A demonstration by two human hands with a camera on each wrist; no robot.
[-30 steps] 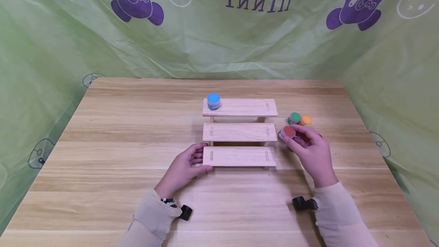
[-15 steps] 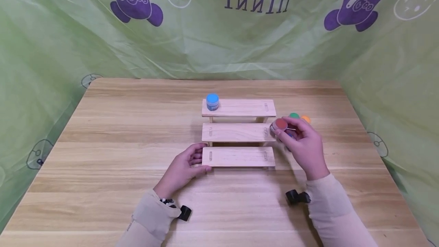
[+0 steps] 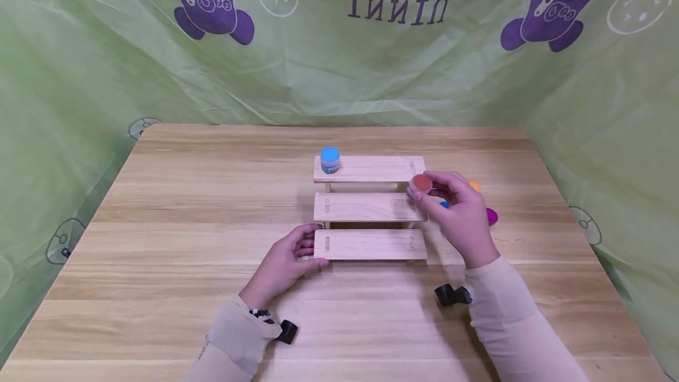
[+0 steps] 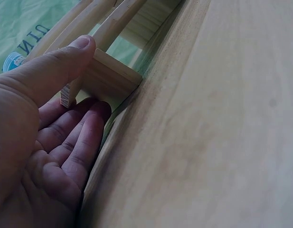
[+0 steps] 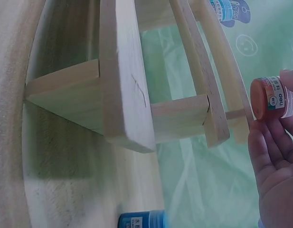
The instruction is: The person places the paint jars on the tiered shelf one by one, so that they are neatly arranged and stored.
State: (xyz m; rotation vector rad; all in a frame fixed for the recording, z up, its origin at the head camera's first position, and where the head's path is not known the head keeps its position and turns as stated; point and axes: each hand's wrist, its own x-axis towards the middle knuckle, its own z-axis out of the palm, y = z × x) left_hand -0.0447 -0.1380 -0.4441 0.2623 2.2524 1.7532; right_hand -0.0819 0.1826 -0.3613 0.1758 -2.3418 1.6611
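A three-tier wooden stand rests mid-table in the head view. My left hand grips the left end of its lowest step, thumb at the front edge and fingers behind; the left wrist view shows that thumb against the board. Between thumb and fingers my right hand pinches a small paint jar with a red-brown lid. It is held above the right side of the stand, near the gap between the middle and top steps. A blue-lidded paint jar stands at the left end of the top step.
More jars lie right of the stand, partly hidden by my right hand: an orange lid, a magenta one and a blue one. A blue jar shows low in the right wrist view. Green cloth surrounds the table.
My right hand has carried the red-brown-lidded paint jar left and away from me, from beside the stand to over its right end. My left hand stays on the lowest step.
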